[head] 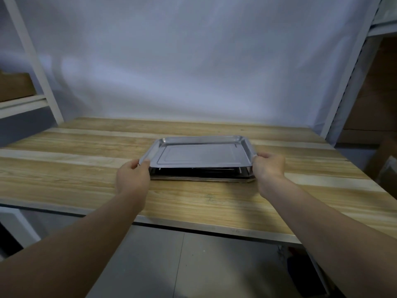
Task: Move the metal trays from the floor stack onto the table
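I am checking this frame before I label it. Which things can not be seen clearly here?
All in the head view:
- Fingertips of the left hand and right hand: curled around the side rims of the top metal tray, so they are hidden.
- Number of trays in the stack: the edges are too thin and dark to count.
- Floor stack: not in the frame.
- Boxes on the right shelf: cut off by the edge.
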The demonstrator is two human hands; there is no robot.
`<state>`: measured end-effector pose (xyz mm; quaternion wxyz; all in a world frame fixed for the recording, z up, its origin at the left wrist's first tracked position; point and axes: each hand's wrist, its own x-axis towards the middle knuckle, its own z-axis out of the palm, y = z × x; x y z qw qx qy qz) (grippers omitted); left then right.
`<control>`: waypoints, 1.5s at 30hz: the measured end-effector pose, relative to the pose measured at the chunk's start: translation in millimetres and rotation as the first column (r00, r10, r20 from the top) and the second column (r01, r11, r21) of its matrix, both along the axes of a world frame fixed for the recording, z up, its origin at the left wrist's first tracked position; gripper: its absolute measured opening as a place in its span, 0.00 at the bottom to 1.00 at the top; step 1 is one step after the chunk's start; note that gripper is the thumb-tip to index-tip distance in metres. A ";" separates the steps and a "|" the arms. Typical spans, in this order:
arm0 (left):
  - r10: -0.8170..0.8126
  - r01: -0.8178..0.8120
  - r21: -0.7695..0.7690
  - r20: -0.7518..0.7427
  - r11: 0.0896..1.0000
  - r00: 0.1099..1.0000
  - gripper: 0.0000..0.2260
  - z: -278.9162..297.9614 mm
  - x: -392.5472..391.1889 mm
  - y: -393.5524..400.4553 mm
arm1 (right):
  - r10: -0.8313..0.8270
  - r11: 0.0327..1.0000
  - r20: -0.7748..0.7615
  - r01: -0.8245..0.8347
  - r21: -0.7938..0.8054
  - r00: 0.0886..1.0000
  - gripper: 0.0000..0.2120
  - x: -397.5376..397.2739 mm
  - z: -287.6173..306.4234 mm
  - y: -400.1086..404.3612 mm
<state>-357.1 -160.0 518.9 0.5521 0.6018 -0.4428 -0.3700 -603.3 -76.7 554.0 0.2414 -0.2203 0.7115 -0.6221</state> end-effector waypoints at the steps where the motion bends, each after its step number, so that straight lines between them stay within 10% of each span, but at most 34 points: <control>1: -0.009 0.009 0.012 0.033 1.000 0.999 0.20 -3.9 1.5 -0.8 | 0.008 1.000 -0.015 -0.007 0.020 1.000 0.11 -1.3 -2.8 0.2; 8: -0.088 0.091 0.010 0.374 0.996 0.923 0.26 -12.6 3.2 -2.1 | 0.074 0.948 -0.400 0.060 0.313 0.913 0.20 -3.7 -17.5 -4.4; 19: -0.262 0.306 -0.005 0.503 0.952 0.824 0.29 -12.9 3.0 11.3 | 0.589 0.800 -0.704 -0.413 0.436 0.397 0.17 41.4 -37.3 -12.8; 45: -0.189 0.208 -0.011 0.368 0.978 0.910 0.35 -5.3 8.4 8.2 | 0.523 0.851 -0.756 -0.291 0.438 0.393 0.21 46.7 -22.5 -21.8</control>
